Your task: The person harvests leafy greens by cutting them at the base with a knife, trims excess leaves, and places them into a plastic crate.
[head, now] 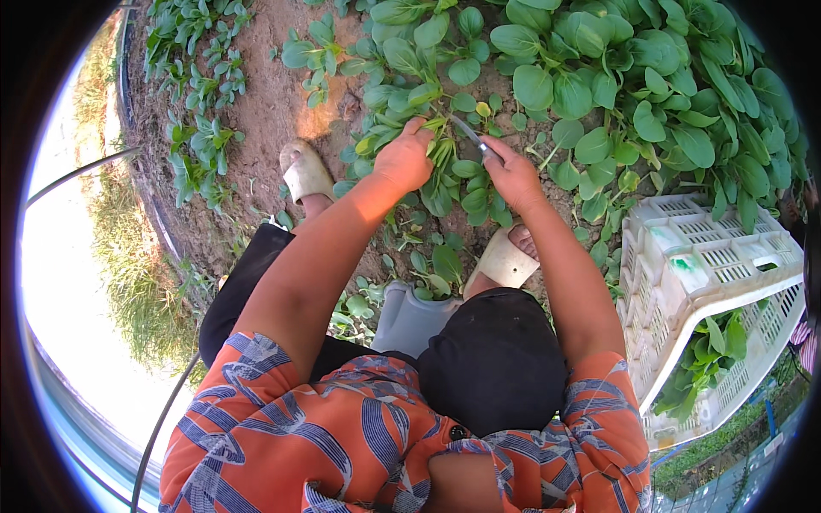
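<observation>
My left hand (405, 156) is closed around a bunch of leafy greens (444, 149), whose pale stems point toward the knife. In my right hand (511, 172) is a knife (469, 134) with a narrow, slightly curved metal blade; its handle is mostly hidden in my fingers. The blade tip lies beside the stems near the soil; whether it touches them I cannot tell. A small yellow leaf (483, 109) shows just above the blade. Low green plants grow around both hands.
Dense greens (660, 83) fill the upper right. A white plastic crate (699, 256) with cut greens (705, 359) inside stands tilted at the right. Under me is a grey plastic stool (410, 317). My feet in pale slippers (503, 260) rest on soil. More seedlings (202, 144) grow at left.
</observation>
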`<state>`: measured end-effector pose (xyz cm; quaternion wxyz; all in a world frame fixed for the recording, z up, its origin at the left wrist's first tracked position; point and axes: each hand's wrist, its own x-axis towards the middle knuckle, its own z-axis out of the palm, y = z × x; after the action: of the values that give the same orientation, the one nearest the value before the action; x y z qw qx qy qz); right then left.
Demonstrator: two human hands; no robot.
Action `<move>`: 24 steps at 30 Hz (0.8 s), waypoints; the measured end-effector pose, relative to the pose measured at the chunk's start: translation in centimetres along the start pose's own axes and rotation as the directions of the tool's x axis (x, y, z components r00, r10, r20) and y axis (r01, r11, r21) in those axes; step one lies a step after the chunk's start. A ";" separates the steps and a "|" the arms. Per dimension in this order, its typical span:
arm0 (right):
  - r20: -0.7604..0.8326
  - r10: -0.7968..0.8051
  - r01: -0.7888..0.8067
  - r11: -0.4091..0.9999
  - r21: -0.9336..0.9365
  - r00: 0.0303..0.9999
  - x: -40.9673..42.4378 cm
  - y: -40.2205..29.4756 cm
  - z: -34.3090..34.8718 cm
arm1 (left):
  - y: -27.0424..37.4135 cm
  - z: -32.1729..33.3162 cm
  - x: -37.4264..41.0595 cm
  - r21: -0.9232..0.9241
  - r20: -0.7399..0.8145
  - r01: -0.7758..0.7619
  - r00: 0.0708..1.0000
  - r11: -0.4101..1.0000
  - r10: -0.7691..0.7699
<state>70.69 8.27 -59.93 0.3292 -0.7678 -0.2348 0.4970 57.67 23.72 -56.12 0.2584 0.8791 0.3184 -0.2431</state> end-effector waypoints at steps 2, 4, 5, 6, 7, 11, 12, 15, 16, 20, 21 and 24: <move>0.016 0.009 -0.009 1.000 -0.025 1.000 0.4 -0.1 0.1 | -0.1 0.2 0.0 -0.001 -0.012 -0.009 1.000 1.000 0.009; 0.029 0.025 -0.024 0.999 -0.034 0.999 0.9 0.3 0.3 | -0.1 0.2 0.0 -0.011 -0.035 -0.018 0.999 1.000 0.017; 0.037 0.023 -0.022 0.999 -0.026 0.999 1.0 0.3 0.3 | -0.1 0.3 0.0 -0.016 -0.046 -0.022 0.999 1.000 0.021; 0.046 0.022 -0.021 1.000 -0.017 0.999 1.1 0.4 0.2 | -0.4 0.3 0.0 -0.045 -0.059 -0.037 0.998 0.998 0.035; 0.055 0.021 -0.021 1.000 -0.008 0.998 1.2 0.4 0.2 | -0.9 0.4 0.1 -0.074 -0.072 -0.053 0.996 0.996 0.048; 0.092 0.052 -0.045 0.996 -0.072 0.994 1.5 -0.1 0.2 | -1.2 0.4 -0.1 -0.112 -0.085 -0.065 0.995 0.992 0.056; 0.083 0.057 -0.048 0.994 -0.098 0.995 1.5 -0.4 0.3 | -1.2 0.3 -0.1 -0.115 -0.083 -0.067 0.995 0.991 0.058; 0.081 0.068 -0.058 0.992 -0.115 0.994 1.7 -0.2 1.1 | -1.3 0.5 -0.1 -0.119 -0.088 -0.078 0.994 0.990 0.067; 0.084 0.070 -0.061 0.992 -0.110 0.994 1.9 0.0 1.4 | -1.5 0.7 -0.2 -0.117 -0.094 -0.084 0.993 0.990 0.073; 0.041 0.070 -0.068 0.996 -0.057 0.997 1.3 -0.2 1.3 | -1.2 0.8 -0.6 -0.072 -0.151 -0.135 0.981 0.988 0.123; -0.008 0.051 -0.051 0.999 -0.018 0.999 0.7 -0.4 1.1 | -0.7 0.6 -0.9 -0.072 -0.164 -0.171 0.974 0.983 0.157; -0.093 0.074 -0.034 0.926 0.375 0.993 -0.5 -1.6 0.4 | 1.7 -1.3 -3.1 -0.085 -0.150 -0.311 0.943 0.947 0.296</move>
<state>70.11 9.12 -58.59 0.4670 -0.7226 -0.0973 0.5004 57.07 22.02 -52.79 0.3175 0.9169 0.2085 -0.1228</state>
